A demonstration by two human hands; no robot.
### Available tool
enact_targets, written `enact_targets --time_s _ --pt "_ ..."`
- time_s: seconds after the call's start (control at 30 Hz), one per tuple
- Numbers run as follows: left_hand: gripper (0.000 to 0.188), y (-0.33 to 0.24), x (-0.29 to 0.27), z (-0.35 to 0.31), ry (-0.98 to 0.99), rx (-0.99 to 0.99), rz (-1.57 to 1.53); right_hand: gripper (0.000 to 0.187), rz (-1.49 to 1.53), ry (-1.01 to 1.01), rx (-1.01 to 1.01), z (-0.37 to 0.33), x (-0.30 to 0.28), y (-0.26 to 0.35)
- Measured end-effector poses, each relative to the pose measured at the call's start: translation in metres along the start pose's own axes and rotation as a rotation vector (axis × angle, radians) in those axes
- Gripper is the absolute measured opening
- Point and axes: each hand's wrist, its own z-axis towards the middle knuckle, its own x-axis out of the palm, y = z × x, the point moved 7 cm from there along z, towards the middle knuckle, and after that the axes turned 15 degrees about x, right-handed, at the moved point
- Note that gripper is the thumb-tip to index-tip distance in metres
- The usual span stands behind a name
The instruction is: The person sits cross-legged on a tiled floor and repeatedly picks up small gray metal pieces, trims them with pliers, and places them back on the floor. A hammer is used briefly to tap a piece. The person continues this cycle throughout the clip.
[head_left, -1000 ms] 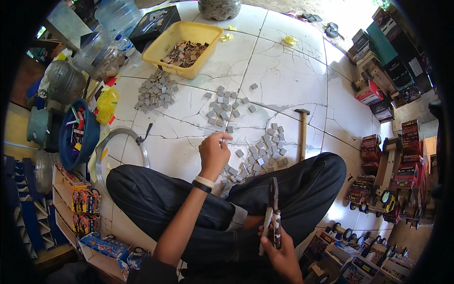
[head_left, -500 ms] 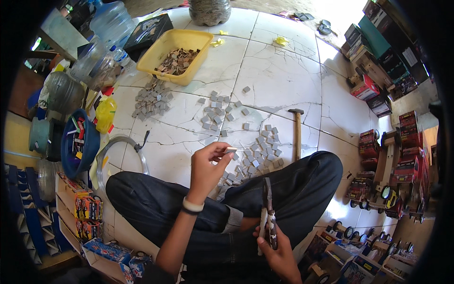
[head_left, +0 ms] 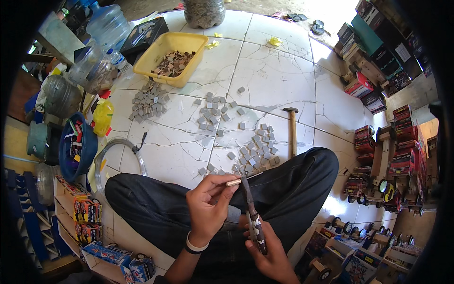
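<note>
Between the thumb and fingers of my left hand (head_left: 207,208) is a small flat wooden piece (head_left: 233,182) with a pale edge. My right hand (head_left: 270,253) is wrapped round the worn handles of a pair of pliers (head_left: 250,201), dark with chipped pale patches. The jaws of the pliers meet the right end of the wooden piece; whether they bite on it I cannot tell. Beyond my hands, small grey square pieces (head_left: 255,151) lie scattered on the white tiles, with another loose group (head_left: 213,113) farther off and a denser pile (head_left: 149,102) to the left.
A yellow basin (head_left: 191,66) of small wooden pieces stands at the far left. A hammer (head_left: 292,132) lies beyond my right knee, a coil of wire (head_left: 143,163) beyond my left. A blue tub (head_left: 85,163), bottles (head_left: 109,28) and wooden toy trucks (head_left: 402,161) line the sides.
My left hand has come slightly nearer with the wooden piece. My right hand has shifted left, bringing the pliers' jaws from apart up against the piece. The view has shifted slightly.
</note>
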Motion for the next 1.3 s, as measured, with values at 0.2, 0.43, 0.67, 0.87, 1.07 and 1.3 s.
enact_targets --time_s 0.2,0.43,0.67,0.87,1.07,1.3 --pt "0.012 -0.002 -0.007 -0.002 -0.036 0.015 -0.045 0.07 -0.03 -0.002 -0.001 -0.001 0.006 0.003" --pt "0.013 -0.006 -0.012 -0.005 -0.031 0.035 -0.025 0.072 -0.041 0.004 0.013 -0.001 0.011 0.005" --pt "0.012 -0.001 -0.018 -0.011 -0.061 0.02 -0.056 0.07 -0.126 -0.022 0.039 -0.003 0.011 0.0" --pt "0.016 0.004 -0.02 -0.008 -0.041 0.02 -0.044 0.048 0.061 0.022 0.033 0.0 0.02 0.007" --pt "0.014 -0.007 -0.025 -0.003 -0.035 0.132 0.187 0.021 0.066 0.027 -0.001 0.001 0.022 0.014" --pt "0.018 -0.01 -0.028 0.008 -0.103 0.184 -0.151 0.04 0.233 0.183 0.109 0.005 0.026 0.01"
